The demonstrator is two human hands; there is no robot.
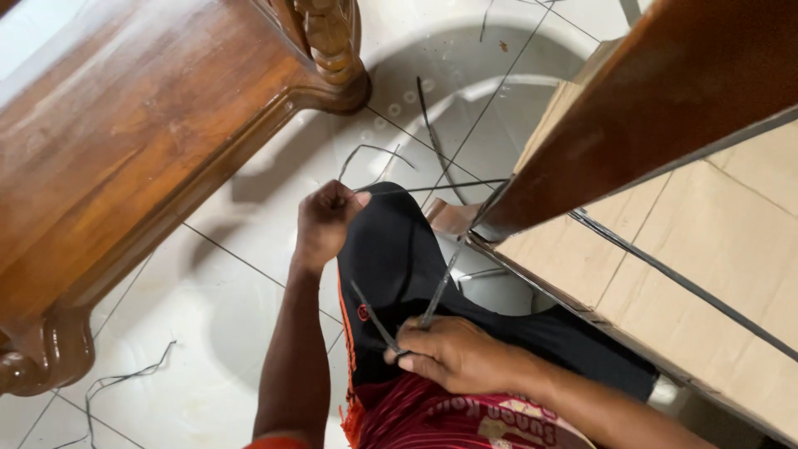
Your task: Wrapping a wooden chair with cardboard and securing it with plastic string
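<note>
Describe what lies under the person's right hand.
Under the right hand lies a thigh in black shorts, with thin dark strips pinched in its fingers. The strips' lower ends are covered by the hand.

A home room is showing: a carved wooden bench (125, 150) is standing on the white tiled floor (233, 316) beside it.

Glossy white floor tiles (208, 316) reflect soft daylight. A carved wooden bench (125, 150) stands left. A flat cardboard sheet (706, 258) lies right.
</note>
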